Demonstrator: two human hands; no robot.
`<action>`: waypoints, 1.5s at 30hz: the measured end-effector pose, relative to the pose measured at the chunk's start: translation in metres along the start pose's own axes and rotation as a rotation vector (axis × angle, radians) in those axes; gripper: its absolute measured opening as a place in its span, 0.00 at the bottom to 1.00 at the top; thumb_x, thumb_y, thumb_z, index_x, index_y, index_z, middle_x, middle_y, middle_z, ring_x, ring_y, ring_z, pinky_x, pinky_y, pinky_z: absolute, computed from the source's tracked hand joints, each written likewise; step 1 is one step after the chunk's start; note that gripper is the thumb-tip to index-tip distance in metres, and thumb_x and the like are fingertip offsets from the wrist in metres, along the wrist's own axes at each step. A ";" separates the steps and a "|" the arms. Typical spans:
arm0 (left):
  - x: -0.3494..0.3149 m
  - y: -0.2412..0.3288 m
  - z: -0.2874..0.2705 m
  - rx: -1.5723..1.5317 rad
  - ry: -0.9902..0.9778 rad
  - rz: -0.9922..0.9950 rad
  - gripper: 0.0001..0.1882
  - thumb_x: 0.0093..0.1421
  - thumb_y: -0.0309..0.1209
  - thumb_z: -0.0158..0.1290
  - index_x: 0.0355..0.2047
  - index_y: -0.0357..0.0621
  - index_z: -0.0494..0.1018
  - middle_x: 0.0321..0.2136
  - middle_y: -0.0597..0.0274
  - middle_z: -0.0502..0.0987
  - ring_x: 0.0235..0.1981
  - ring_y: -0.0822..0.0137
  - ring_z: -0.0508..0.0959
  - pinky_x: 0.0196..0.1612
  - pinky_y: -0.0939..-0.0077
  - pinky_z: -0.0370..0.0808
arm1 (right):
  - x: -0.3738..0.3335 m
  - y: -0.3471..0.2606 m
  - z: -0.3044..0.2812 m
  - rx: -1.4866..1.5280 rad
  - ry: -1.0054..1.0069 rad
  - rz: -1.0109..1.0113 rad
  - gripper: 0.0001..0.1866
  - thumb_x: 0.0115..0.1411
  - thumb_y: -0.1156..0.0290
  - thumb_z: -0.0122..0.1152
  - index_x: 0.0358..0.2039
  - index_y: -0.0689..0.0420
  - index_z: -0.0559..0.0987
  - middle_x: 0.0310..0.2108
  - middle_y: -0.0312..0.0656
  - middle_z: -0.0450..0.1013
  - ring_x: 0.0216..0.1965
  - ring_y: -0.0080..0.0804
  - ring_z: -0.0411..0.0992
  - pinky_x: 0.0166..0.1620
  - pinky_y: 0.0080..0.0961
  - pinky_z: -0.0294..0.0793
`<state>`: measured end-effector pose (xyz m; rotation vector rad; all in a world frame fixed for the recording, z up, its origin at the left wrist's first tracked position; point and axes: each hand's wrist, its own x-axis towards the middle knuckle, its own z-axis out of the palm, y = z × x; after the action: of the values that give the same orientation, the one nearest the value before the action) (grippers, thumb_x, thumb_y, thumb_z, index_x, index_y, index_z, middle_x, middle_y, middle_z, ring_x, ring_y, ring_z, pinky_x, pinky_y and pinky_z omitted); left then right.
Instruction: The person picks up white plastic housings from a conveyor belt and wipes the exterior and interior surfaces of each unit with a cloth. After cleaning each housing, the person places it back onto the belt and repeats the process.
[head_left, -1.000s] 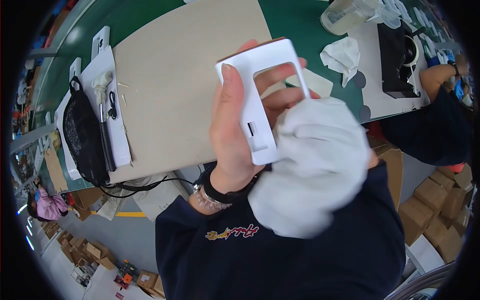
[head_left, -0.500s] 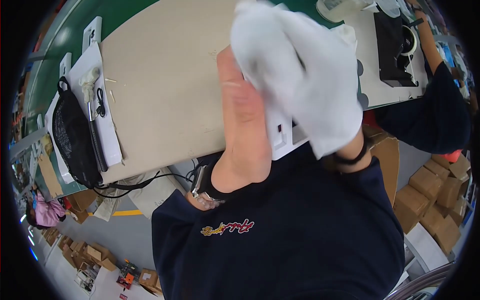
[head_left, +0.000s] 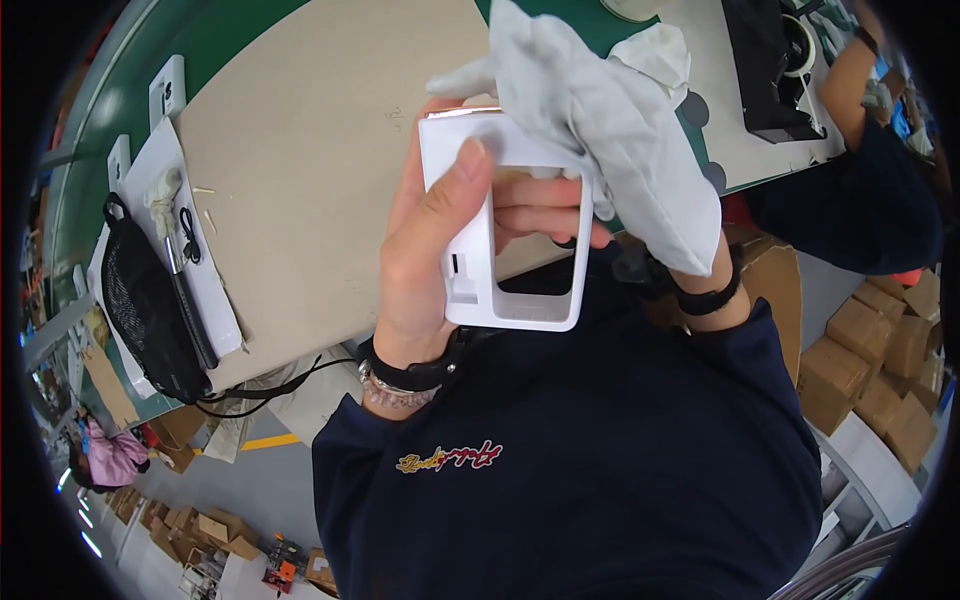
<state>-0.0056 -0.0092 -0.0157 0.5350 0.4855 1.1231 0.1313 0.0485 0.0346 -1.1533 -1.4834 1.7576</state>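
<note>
A white plastic housing (head_left: 456,200) with a large rectangular opening and a small dark slot is held up over the table's near edge. My bare left hand (head_left: 425,235) is closed on its left side, thumb on the face and fingers behind, showing through the opening. My right hand (head_left: 610,125), in a loose white cloth glove, is at the housing's far right corner. Gloved fingers show at the right bar and inside the opening; the cloth hides most of the grip. A shiny strip runs along the housing's far edge.
On the beige table mat (head_left: 300,170) at left lie a black mesh pouch (head_left: 150,300), a black-handled brush (head_left: 185,290) and a small black cable (head_left: 189,235). A black tape dispenser (head_left: 755,70) stands far right, near another person's arm (head_left: 850,100). Cardboard boxes (head_left: 840,370) are stacked at right.
The housing has turned so that its open face shows; before, the glove and my left hand mostly covered it. My left hand has moved left, and the gloved hand is less blurred.
</note>
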 end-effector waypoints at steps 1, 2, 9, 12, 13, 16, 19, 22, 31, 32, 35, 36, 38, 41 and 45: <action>0.004 -0.002 0.001 0.001 0.002 0.000 0.25 0.58 0.41 0.34 0.50 0.36 0.53 0.38 0.46 0.69 0.35 0.53 0.73 0.42 0.65 0.67 | -0.004 -0.001 0.002 0.018 -0.008 0.012 0.18 0.52 0.57 0.52 0.32 0.61 0.72 0.22 0.34 0.68 0.23 0.15 0.66 0.24 0.12 0.65; 0.009 -0.007 0.001 0.143 0.212 0.150 0.25 0.58 0.41 0.36 0.50 0.38 0.51 0.37 0.50 0.69 0.37 0.59 0.71 0.41 0.70 0.67 | -0.006 0.002 0.007 0.017 -0.009 0.012 0.18 0.52 0.57 0.52 0.32 0.61 0.72 0.22 0.34 0.68 0.23 0.15 0.66 0.24 0.12 0.65; 0.001 -0.005 0.013 -0.035 0.280 0.190 0.29 0.58 0.50 0.31 0.52 0.42 0.50 0.41 0.59 0.65 0.40 0.68 0.68 0.41 0.74 0.66 | -0.001 0.020 0.041 0.019 0.355 -0.396 0.11 0.50 0.77 0.55 0.36 0.64 0.71 0.29 0.37 0.72 0.27 0.14 0.67 0.30 0.10 0.68; -0.002 -0.006 0.016 -0.160 0.235 0.146 0.31 0.58 0.54 0.28 0.52 0.42 0.51 0.42 0.60 0.63 0.40 0.69 0.67 0.41 0.74 0.66 | 0.000 0.020 0.039 -0.029 0.190 -0.407 0.11 0.50 0.77 0.55 0.35 0.63 0.72 0.31 0.37 0.71 0.28 0.15 0.68 0.30 0.11 0.68; 0.002 -0.007 0.018 -0.101 0.304 0.193 0.35 0.55 0.57 0.28 0.53 0.41 0.50 0.44 0.56 0.62 0.42 0.66 0.66 0.43 0.73 0.65 | 0.000 0.019 0.038 -0.055 0.106 -0.413 0.10 0.50 0.78 0.55 0.35 0.63 0.72 0.32 0.36 0.71 0.28 0.16 0.68 0.31 0.12 0.69; 0.006 -0.005 0.017 0.025 0.449 0.288 0.42 0.51 0.63 0.29 0.54 0.39 0.49 0.48 0.49 0.60 0.46 0.59 0.65 0.47 0.70 0.62 | -0.014 0.011 0.038 -0.352 -0.019 -0.505 0.10 0.51 0.75 0.53 0.35 0.63 0.72 0.32 0.37 0.71 0.26 0.16 0.68 0.29 0.13 0.69; 0.008 0.002 0.002 -0.101 0.306 0.428 0.40 0.53 0.60 0.30 0.53 0.37 0.49 0.49 0.45 0.57 0.46 0.53 0.64 0.48 0.65 0.62 | -0.034 0.006 0.037 -0.831 -0.171 -0.625 0.10 0.54 0.72 0.50 0.35 0.62 0.72 0.33 0.37 0.70 0.24 0.17 0.68 0.27 0.15 0.69; 0.006 0.000 -0.001 -0.304 0.097 0.401 0.35 0.56 0.54 0.30 0.53 0.36 0.49 0.49 0.45 0.56 0.46 0.50 0.63 0.49 0.62 0.60 | -0.042 0.010 0.028 -1.141 -0.288 -0.699 0.10 0.55 0.70 0.48 0.35 0.61 0.72 0.34 0.38 0.70 0.22 0.18 0.67 0.26 0.17 0.70; 0.017 -0.007 0.009 -0.433 0.468 0.250 0.31 0.57 0.52 0.30 0.53 0.41 0.49 0.45 0.51 0.61 0.43 0.55 0.67 0.45 0.67 0.64 | -0.029 0.044 0.008 0.476 -0.040 0.007 0.26 0.59 0.58 0.38 0.52 0.62 0.53 0.28 0.41 0.66 0.12 0.18 0.59 0.14 0.11 0.61; 0.015 -0.008 0.007 -0.431 0.471 0.259 0.31 0.57 0.52 0.30 0.53 0.41 0.49 0.45 0.51 0.61 0.43 0.55 0.67 0.45 0.67 0.64 | -0.028 0.041 0.017 0.476 -0.049 0.006 0.26 0.59 0.58 0.38 0.52 0.62 0.53 0.28 0.41 0.66 0.12 0.18 0.59 0.14 0.11 0.61; 0.018 -0.005 -0.005 0.146 0.454 0.525 0.28 0.59 0.48 0.31 0.52 0.39 0.50 0.44 0.52 0.62 0.43 0.60 0.66 0.46 0.70 0.63 | -0.019 0.035 0.036 0.393 0.117 -0.143 0.30 0.57 0.56 0.41 0.55 0.62 0.49 0.29 0.41 0.68 0.14 0.21 0.61 0.16 0.14 0.64; 0.018 -0.001 -0.004 0.148 0.444 0.534 0.28 0.59 0.48 0.31 0.52 0.39 0.50 0.44 0.52 0.62 0.43 0.60 0.66 0.46 0.70 0.63 | -0.015 0.033 0.039 0.389 0.116 -0.156 0.30 0.57 0.56 0.41 0.55 0.62 0.49 0.29 0.41 0.68 0.14 0.21 0.61 0.16 0.14 0.64; 0.009 0.006 0.008 0.452 0.462 0.504 0.26 0.60 0.44 0.32 0.51 0.39 0.51 0.43 0.54 0.63 0.41 0.65 0.67 0.44 0.73 0.64 | -0.009 0.030 0.043 0.837 0.176 -0.173 0.30 0.53 0.68 0.49 0.54 0.60 0.52 0.22 0.37 0.67 0.15 0.20 0.63 0.19 0.12 0.66; 0.022 0.018 0.009 0.739 0.459 0.557 0.23 0.60 0.41 0.34 0.50 0.38 0.53 0.41 0.55 0.65 0.37 0.68 0.68 0.40 0.74 0.65 | -0.005 0.030 0.032 0.899 0.196 -0.202 0.29 0.51 0.73 0.53 0.53 0.60 0.55 0.21 0.36 0.67 0.17 0.21 0.65 0.22 0.12 0.66; 0.056 0.054 -0.003 1.161 0.521 0.674 0.20 0.59 0.34 0.35 0.49 0.35 0.55 0.34 0.55 0.69 0.28 0.69 0.70 0.31 0.74 0.68 | -0.001 0.047 -0.001 0.264 0.234 -0.266 0.24 0.52 0.69 0.53 0.48 0.64 0.62 0.32 0.40 0.69 0.26 0.27 0.69 0.26 0.15 0.67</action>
<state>-0.0257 0.0619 0.0108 1.5000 1.5214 1.5655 0.1373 0.0370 -0.0105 -0.9413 -1.1665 1.5251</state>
